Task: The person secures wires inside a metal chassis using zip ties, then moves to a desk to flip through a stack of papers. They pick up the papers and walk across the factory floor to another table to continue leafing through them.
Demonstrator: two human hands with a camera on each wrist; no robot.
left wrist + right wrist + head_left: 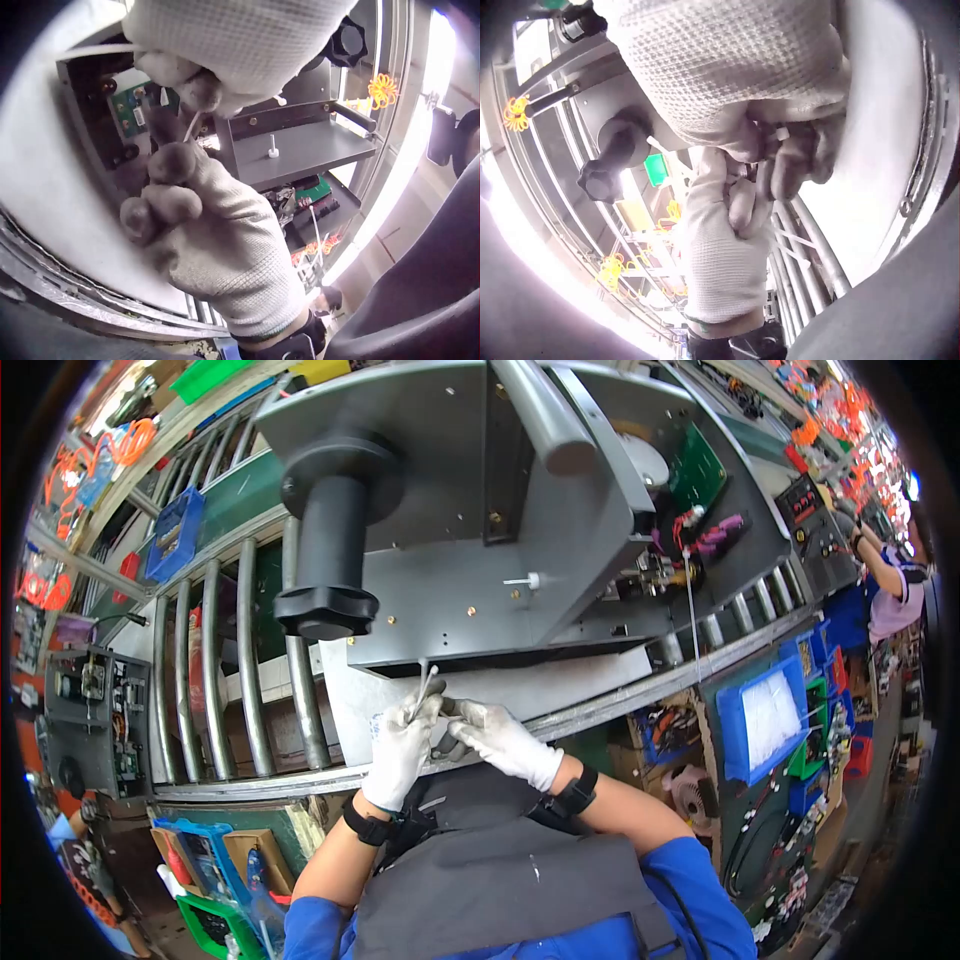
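Pinching one white tie (97, 51) between left hand (403, 755) and right hand (505, 740), in front of the machine (420, 595).
Sticking out lengthwise past the left hand, aiming toward the machine's near edge. With one blue bin (732, 725) full of white pieces (773, 708) right of the machine, and a second bin (190, 525) of small parts left of it.

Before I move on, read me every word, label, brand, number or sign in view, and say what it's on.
No text can be read in any view.
Dark box with small red lit marks: too small and blurred to read.
Gloved left hand: faint blue mark, too blurred to read.
Green circuit board: any print is too small to read.
Thin white strip: no print visible.
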